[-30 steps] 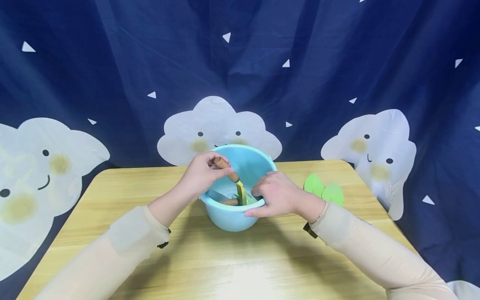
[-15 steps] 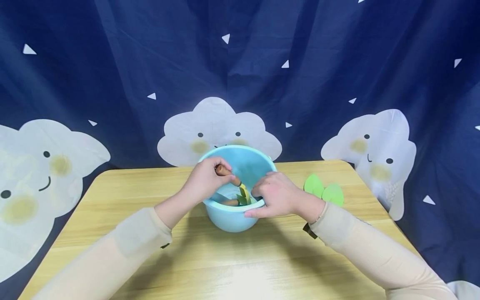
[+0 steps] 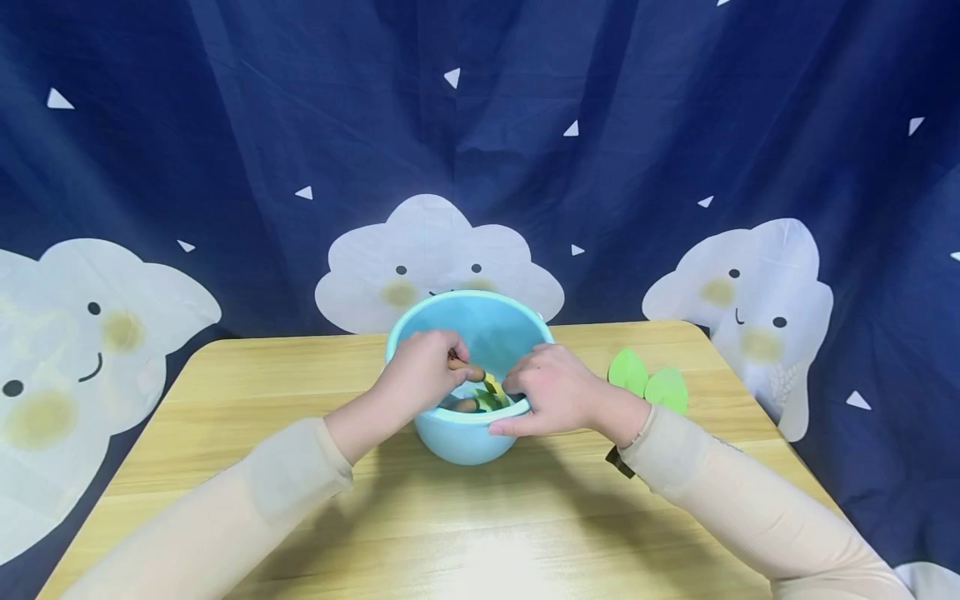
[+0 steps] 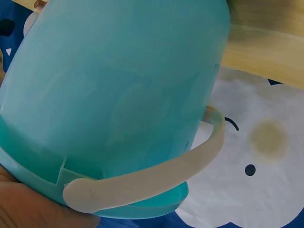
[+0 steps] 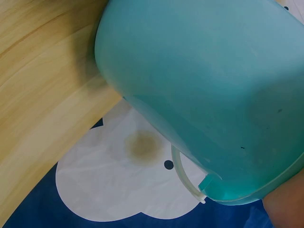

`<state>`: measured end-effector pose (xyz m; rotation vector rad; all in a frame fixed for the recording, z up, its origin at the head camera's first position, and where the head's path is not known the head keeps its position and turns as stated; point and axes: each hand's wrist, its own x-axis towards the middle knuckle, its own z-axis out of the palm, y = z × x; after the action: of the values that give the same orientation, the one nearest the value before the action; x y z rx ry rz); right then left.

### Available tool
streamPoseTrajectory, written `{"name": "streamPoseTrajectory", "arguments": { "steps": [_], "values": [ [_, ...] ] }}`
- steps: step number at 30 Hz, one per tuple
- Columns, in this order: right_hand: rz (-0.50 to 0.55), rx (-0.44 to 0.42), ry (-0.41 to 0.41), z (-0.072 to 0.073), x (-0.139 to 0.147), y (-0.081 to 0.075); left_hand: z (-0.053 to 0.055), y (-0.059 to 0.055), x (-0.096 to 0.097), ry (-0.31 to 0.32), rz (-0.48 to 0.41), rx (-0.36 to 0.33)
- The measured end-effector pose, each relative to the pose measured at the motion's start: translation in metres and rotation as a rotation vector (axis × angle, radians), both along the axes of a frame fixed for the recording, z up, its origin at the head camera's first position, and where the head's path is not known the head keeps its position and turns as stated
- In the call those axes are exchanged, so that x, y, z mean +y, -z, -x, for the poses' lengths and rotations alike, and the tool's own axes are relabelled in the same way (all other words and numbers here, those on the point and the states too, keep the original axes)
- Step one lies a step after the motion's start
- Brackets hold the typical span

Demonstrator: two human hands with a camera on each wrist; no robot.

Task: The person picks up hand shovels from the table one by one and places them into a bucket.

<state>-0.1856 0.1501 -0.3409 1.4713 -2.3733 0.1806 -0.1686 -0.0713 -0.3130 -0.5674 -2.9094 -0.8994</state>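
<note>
A light blue bucket (image 3: pixel 463 442) stands on the wooden table in the head view, its mouth tipped towards me. Inside it, my left hand (image 3: pixel 416 375) grips the wooden handle of a small tool (image 3: pixel 469 372) with a yellow metal part; its tip is hidden low in the bucket. Below that tool lies a second wooden-handled tool (image 3: pixel 465 406) with a green head. My right hand (image 3: pixel 555 387) holds the bucket's right rim, thumb outside and fingers inside. The wrist views show mostly the bucket's outer wall and its pale carrying handle (image 4: pixel 147 190).
Two green leaf-shaped pieces (image 3: pixel 628 372) lie on the table (image 3: pixel 300 375) right of the bucket, beyond my right forearm. A dark blue curtain (image 3: pixel 247 150) with white clouds hangs behind the table's far edge.
My left hand has moved down and right into the bucket, lowering the yellow tool and tilting it flatter. The right hand and the bucket have stayed in place.
</note>
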Motion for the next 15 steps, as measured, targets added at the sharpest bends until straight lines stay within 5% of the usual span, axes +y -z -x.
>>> {"name": "streamPoseTrajectory", "arguments": {
  "steps": [15],
  "values": [
    [-0.009, 0.014, 0.001, -0.0008, 0.0003, -0.0012, 0.0058, -0.0003, 0.0073, 0.048, 0.241, -0.112]
  ]
}}
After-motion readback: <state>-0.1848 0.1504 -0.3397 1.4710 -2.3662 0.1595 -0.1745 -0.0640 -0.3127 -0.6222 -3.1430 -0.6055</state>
